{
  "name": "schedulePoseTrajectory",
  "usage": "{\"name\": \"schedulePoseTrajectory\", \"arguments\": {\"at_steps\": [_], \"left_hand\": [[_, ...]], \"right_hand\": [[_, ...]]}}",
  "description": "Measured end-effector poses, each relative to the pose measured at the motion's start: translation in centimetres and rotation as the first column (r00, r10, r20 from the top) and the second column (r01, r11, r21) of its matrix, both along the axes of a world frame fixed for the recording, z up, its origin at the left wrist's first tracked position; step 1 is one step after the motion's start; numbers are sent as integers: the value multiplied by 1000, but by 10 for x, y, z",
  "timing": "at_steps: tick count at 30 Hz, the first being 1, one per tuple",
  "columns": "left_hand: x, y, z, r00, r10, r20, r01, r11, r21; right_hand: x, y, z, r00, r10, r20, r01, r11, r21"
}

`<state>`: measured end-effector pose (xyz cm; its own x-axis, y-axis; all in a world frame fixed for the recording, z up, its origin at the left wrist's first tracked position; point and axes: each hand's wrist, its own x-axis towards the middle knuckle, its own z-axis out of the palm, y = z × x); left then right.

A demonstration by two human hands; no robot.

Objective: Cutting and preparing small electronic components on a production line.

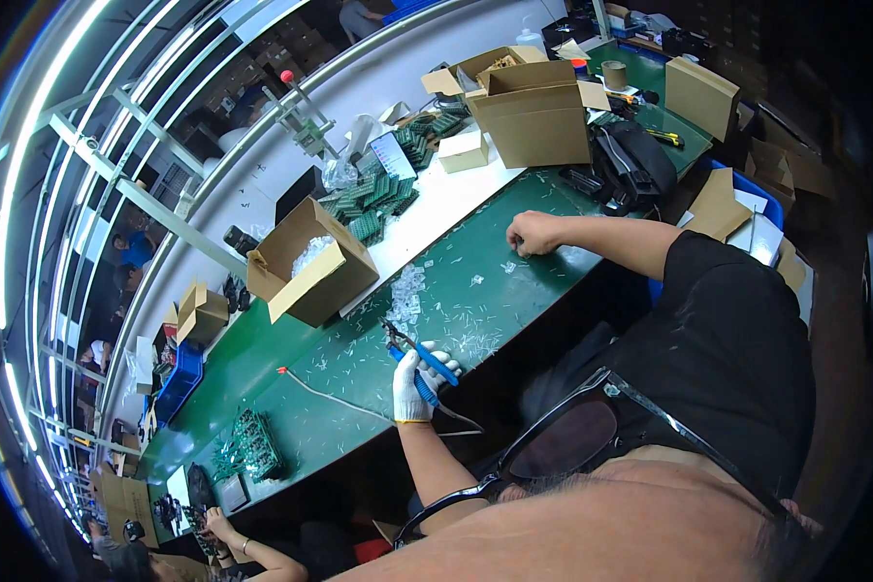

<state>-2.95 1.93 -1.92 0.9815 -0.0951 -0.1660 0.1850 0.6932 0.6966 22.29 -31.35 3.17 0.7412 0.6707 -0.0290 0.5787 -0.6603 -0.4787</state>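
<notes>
1. The left hand (416,385), in a white glove, has its fingers wrapped around blue-handled pliers (419,357) above the green workbench (291,398).
2. The pliers' tip points toward the pile of clear plastic bits (407,291) lying just beyond it.
3. The right hand (532,234), bare, rests on the bench right of that pile, fingers curled into a loose fist; what it holds cannot be told.
4. An open cardboard box (310,262) stands left of the pile.
</notes>
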Motion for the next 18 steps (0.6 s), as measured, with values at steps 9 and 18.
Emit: {"name": "schedulePoseTrajectory", "arguments": {"at_steps": [9,18], "left_hand": [[-6,-12,17,996,72,-43,-69,995,74],[-4,-10,14,997,64,-50,-59,994,91]], "right_hand": [[2,8,2,1000,29,4,-29,999,-39],[9,-12,8,983,35,-179,-25,998,60]]}}
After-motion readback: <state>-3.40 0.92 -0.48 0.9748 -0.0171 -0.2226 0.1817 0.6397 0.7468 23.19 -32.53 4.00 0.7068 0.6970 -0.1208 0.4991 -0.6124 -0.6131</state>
